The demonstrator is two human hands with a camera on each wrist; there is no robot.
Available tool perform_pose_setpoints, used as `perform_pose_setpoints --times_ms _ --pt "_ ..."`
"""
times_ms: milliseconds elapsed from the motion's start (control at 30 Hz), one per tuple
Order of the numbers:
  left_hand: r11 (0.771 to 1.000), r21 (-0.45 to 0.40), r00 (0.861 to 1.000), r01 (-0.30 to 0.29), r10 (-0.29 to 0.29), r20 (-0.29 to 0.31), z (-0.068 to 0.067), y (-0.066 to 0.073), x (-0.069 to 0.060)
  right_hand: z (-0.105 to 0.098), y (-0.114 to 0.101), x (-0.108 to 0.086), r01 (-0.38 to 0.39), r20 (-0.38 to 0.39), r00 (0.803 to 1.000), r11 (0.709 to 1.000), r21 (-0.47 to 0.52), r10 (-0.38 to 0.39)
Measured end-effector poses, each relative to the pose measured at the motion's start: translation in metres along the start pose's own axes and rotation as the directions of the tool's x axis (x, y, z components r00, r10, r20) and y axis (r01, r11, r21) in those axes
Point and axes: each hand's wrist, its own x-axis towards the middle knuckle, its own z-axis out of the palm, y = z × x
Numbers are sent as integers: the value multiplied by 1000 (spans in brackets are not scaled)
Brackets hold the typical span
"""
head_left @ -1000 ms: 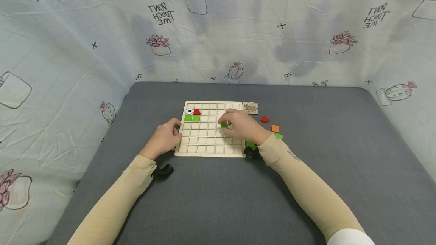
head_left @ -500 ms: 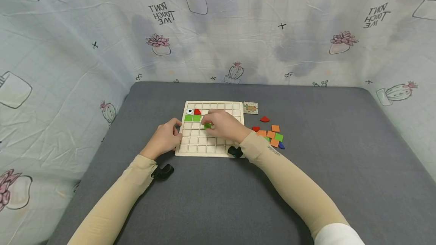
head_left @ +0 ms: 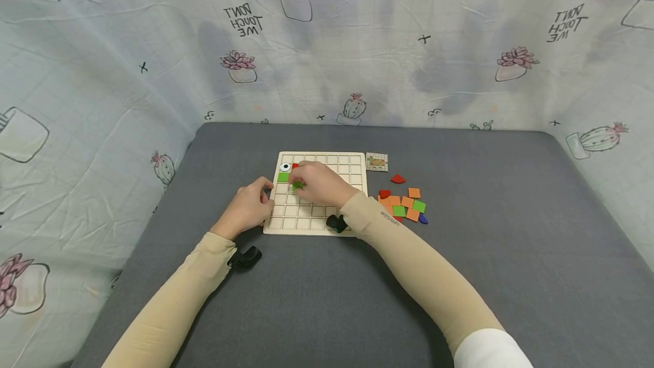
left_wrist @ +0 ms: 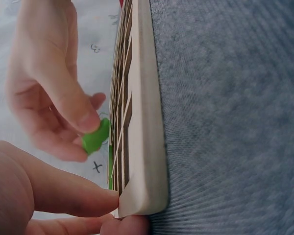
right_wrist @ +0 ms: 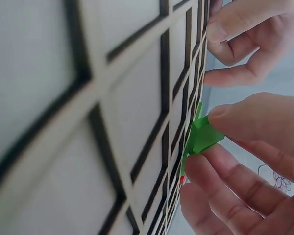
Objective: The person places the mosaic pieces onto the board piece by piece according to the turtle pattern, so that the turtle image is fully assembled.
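Note:
A wooden grid board [head_left: 306,224] lies on the grey table. My left hand [head_left: 246,209] grips its left edge; the left wrist view shows thumb and fingers [left_wrist: 73,193] at the board's corner. Between the thumb and fingertips of my right hand [head_left: 324,183] is a green piece [right_wrist: 206,136], held just above the board's left part. In the upper left cells sit a round white piece with a black dot [head_left: 285,167], a red piece [head_left: 295,165] partly covered by my right hand, and a green square [head_left: 283,177].
Right of the board lie several loose pieces, among them an orange square [head_left: 414,192], a green square [head_left: 419,206], a red piece [head_left: 398,179] and a blue piece [head_left: 423,218]. A small picture card [head_left: 377,162] lies by the board's upper right corner. A patterned cloth hangs behind.
My right hand has moved left across the board with the green piece, uncovering more of the loose pieces and partly covering the placed ones. The left hand has stayed at the edge.

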Motion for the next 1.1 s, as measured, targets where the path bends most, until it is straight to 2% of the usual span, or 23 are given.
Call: perform_pose_setpoints --times_ms 233,633,1100 --pt "1000 -8 1000 -14 14 -1 0 1 -1 2 -1 8 -13 23 1000 1000 -16 13" --pt "1000 2 1000 -5 5 -3 0 0 -1 3 -8 12 -58 50 997 996 -72 62" --pt "1000 14 1000 -10 10 -8 1 -1 0 3 -6 11 -39 62 997 991 -126 47"
